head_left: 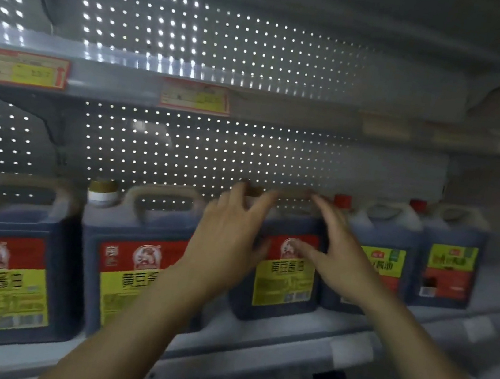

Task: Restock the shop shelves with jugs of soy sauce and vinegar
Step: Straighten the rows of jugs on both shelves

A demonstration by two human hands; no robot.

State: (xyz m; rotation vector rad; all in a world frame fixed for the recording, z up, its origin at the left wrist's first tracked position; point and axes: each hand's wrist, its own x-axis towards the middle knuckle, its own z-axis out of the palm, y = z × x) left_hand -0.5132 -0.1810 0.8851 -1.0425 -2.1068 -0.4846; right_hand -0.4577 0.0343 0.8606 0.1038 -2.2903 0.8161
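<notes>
Your left hand (224, 243) and right hand (340, 259) are flanking the middle soy sauce jug (286, 278) on the shelf (301, 338). Both grips are lying wide, fingers straight, touching its sides.

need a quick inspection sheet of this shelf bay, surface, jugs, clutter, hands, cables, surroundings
surface: grey metal shelf carrying one row of jugs.
job's things: five dark jugs; three with red and yellow labels, two red-capped jugs at right; the third jug sits between the hands.
clutter: nothing seen.
grippers: left hand and right hand both open, fingers spread at the third jug's sides; contact blurred.
cables: nothing seen.
surroundings: perforated back panel; upper shelf with price tags, no stock visible; dark items below, unclear.
</notes>
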